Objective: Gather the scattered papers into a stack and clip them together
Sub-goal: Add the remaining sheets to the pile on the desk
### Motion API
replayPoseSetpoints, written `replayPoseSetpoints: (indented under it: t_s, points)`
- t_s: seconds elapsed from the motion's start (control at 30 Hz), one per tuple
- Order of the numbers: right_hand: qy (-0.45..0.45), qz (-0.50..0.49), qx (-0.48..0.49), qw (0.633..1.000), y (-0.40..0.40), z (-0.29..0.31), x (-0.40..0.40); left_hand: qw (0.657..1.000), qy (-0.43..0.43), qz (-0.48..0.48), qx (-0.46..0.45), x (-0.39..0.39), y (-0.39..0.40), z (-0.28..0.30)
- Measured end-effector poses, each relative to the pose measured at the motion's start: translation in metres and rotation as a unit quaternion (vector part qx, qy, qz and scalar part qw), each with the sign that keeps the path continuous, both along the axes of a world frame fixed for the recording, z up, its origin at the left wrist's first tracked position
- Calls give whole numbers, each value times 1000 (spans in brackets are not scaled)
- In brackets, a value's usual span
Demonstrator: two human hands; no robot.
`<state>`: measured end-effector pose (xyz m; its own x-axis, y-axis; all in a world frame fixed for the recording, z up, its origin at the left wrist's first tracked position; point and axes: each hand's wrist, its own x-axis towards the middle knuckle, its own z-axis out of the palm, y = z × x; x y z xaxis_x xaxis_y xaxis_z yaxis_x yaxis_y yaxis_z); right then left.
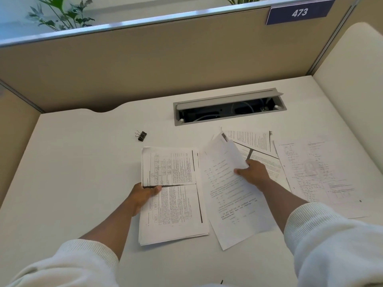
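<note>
A stack of printed papers (176, 212) lies in the middle of the white desk (72, 172). My left hand (143, 195) grips the top sheets of that stack at their left edge, lifting them slightly. My right hand (253, 172) holds a raised sheet (226, 160) by its right edge, above a loose page (234, 206) lying askew beside the stack. More loose pages (250, 138) lie behind my right hand, and one large sheet (319, 175) lies at the right. A black binder clip (141, 135) sits alone behind the stack, to its left.
An open grey cable tray (228, 107) with wires inside is set into the desk behind the papers. Tan partition walls (145, 65) enclose the back and left. A cream panel (352, 79) bounds the right side.
</note>
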<state>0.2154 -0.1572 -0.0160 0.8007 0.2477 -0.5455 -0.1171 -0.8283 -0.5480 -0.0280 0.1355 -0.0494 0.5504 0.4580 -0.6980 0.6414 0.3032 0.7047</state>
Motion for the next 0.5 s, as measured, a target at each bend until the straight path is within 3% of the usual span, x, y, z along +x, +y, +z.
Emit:
replayPoseSetpoints:
  t_s: [0.23,0.5]
  points:
    - [31,48,34,998,3,5,-2,1000,1,16,7,-16,9,3]
    - [-52,0,32,998,0,2,0,1000,0,18,9,-22,10,0]
